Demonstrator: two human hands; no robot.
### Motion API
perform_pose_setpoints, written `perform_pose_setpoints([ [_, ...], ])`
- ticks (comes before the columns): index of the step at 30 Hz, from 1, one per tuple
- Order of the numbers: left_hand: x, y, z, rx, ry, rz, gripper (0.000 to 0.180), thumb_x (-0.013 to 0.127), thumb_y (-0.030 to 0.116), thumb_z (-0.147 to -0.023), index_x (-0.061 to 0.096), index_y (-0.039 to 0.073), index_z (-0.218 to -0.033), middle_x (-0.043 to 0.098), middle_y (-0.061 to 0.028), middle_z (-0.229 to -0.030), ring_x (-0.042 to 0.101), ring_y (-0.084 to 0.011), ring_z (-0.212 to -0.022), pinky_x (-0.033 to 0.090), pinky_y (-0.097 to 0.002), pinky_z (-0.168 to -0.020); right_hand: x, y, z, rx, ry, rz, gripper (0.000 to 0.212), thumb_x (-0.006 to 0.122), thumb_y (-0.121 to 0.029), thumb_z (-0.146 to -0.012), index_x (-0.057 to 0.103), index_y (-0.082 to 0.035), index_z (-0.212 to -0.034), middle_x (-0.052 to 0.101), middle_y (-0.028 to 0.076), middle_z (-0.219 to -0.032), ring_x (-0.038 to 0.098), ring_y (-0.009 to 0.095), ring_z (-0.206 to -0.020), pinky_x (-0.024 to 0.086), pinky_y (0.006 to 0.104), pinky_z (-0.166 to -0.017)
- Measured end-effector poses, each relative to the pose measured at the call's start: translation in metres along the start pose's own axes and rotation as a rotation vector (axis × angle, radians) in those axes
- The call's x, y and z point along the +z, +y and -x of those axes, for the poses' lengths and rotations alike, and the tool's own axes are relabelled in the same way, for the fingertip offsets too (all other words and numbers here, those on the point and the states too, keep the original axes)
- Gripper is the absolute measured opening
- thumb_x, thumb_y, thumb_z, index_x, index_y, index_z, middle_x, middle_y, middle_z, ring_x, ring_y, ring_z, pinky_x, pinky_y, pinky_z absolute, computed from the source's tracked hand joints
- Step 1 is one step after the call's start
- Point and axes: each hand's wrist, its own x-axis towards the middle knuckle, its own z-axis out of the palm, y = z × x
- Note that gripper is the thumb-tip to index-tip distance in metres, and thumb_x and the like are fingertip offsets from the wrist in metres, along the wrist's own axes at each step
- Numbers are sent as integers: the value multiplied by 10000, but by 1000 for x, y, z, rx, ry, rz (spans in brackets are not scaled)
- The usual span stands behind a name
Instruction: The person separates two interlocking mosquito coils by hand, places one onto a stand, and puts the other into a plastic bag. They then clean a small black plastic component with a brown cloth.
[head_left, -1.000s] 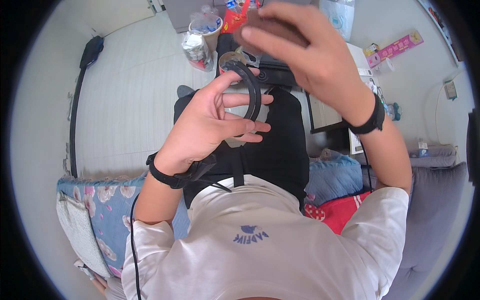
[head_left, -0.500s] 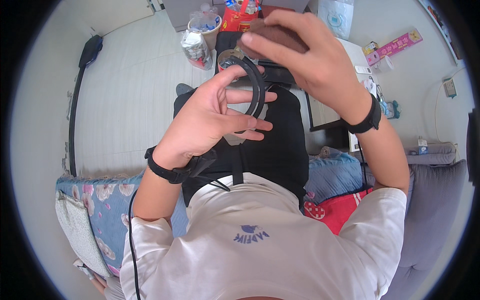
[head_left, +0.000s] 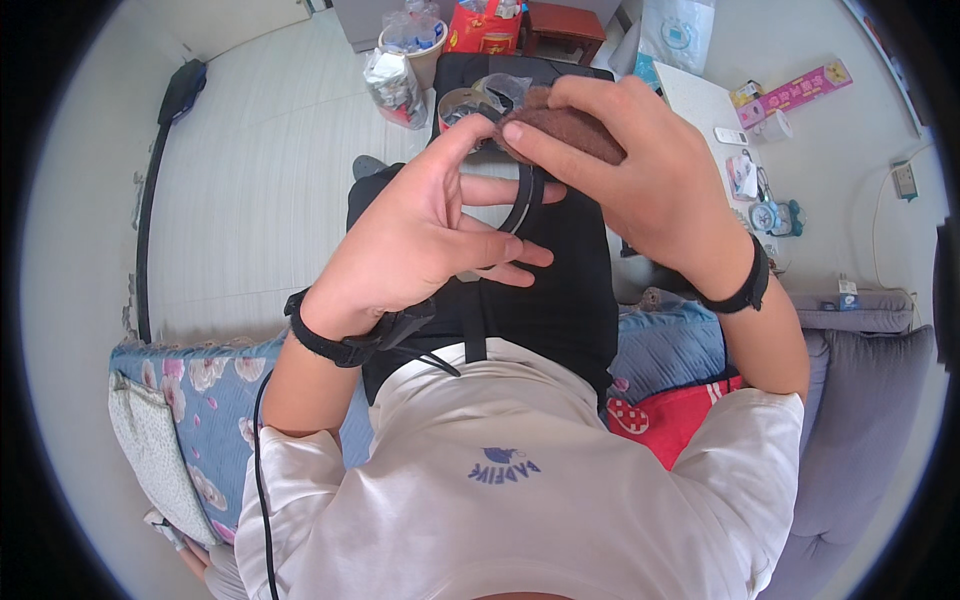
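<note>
- A long black strap [head_left: 160,160] lies on the pale floor [head_left: 270,170] far to the left.
- A blue cover with flowers [head_left: 190,380] is spread under the person, low on the left.
- The left hand [head_left: 420,240] is in the middle, palm up, with a black band [head_left: 330,340] on its wrist.
- Its fingers [head_left: 500,250] are spread and bent a little. The thumb points up and touches the brown thing. A thin black ring [head_left: 525,200] rests across the fingers, so this hand is holding the ring.
- The ring is up in the air over the person's black trousers [head_left: 560,300], between the two hands.
- A bin [head_left: 425,45] with bags in it stands at the top, with a red bag [head_left: 480,30] just beside it.
- The right hand [head_left: 640,180] is just right of the ring. Its fingers are closed around a brown fuzzy cloth [head_left: 560,130] and press it against the top of the ring.
- This wrist has a black band [head_left: 745,290] too.
- A red cushion [head_left: 670,420] lies by the right elbow.
- A white table [head_left: 700,100] with small things on it stands at the right, and a grey sofa [head_left: 860,400] is lower down.
</note>
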Motion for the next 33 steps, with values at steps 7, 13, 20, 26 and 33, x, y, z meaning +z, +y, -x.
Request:
perform_pose_setpoints([
  [7,5,-3,0,2,-11,-17,814,510,-180,-851,145,52,-1540,581,-293,-1313,714,-372,-999,625,-423,-821,-10,1,3,172,111,-330,488,660,95,-719,729,-149,-1136,603,95,-1079,654,279,-891,532,324,-740],
  [13,7,-2,1,-16,15,-45,821,505,-191,-852,142,60,-1545,566,-292,-1337,717,-366,-995,624,-411,-819,-10,-10,5,118,-36,-222,477,645,118,-719,731,-119,-1123,590,106,-1057,667,284,-898,547,344,-740],
  [20,9,-7,0,-11,16,-48,799,503,-196,-851,166,46,-1533,580,-280,-1321,719,-354,-994,624,-403,-818,1,-2,10,152,107,-320,432,660,111,-733,741,-111,-1095,591,97,-1048,685,263,-847,545,321,-691],
  [26,9,-5,-2,-43,24,-71,797,510,-194,-852,161,37,-1530,575,-288,-1327,719,-350,-994,626,-404,-815,-7,-7,16,154,-10,-271,434,636,144,-737,738,-90,-1088,598,95,-1055,709,231,-833,553,307,-684],
  [33,13,-6,-2,-44,24,-55,817,508,-200,-849,153,43,-1544,581,-289,-1312,721,-355,-985,628,-406,-816,0,-6,14,143,114,-256,417,624,130,-729,738,-71,-1076,599,82,-1014,707,202,-744,548,284,-622],
])
